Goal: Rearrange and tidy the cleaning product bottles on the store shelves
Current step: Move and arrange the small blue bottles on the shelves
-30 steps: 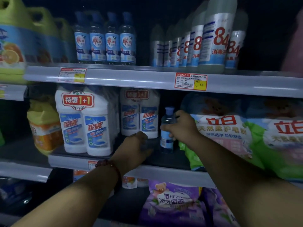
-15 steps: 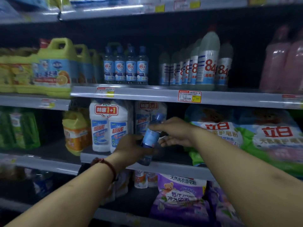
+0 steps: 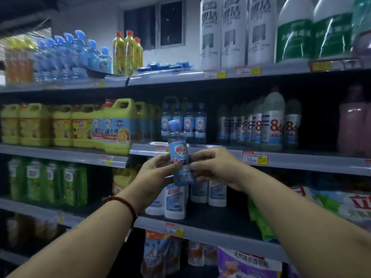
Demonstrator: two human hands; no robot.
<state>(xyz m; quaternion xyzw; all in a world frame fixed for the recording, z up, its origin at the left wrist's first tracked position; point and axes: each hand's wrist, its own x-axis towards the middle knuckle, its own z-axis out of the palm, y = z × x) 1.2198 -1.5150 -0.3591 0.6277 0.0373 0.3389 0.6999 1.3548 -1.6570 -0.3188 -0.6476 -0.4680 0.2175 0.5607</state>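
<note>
While you hold it up in front of the middle shelf [image 3: 301,161], the small clear plastic bottle [image 3: 177,151] stands nearly upright, with its rounded blue cap on top and its glossy blue label facing you. Your left hand [image 3: 153,174] curls round its lower left side. Your right hand [image 3: 213,167] grips the lower body from the right. Matching bottles [image 3: 189,123] stand in a row on that shelf just behind. Opaque white bottles [image 3: 174,208] stand one shelf down.

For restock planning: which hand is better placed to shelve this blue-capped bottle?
Probably left: the left hand grips the blue-capped bottle mid-body; the right hand only pinches its base.
</note>
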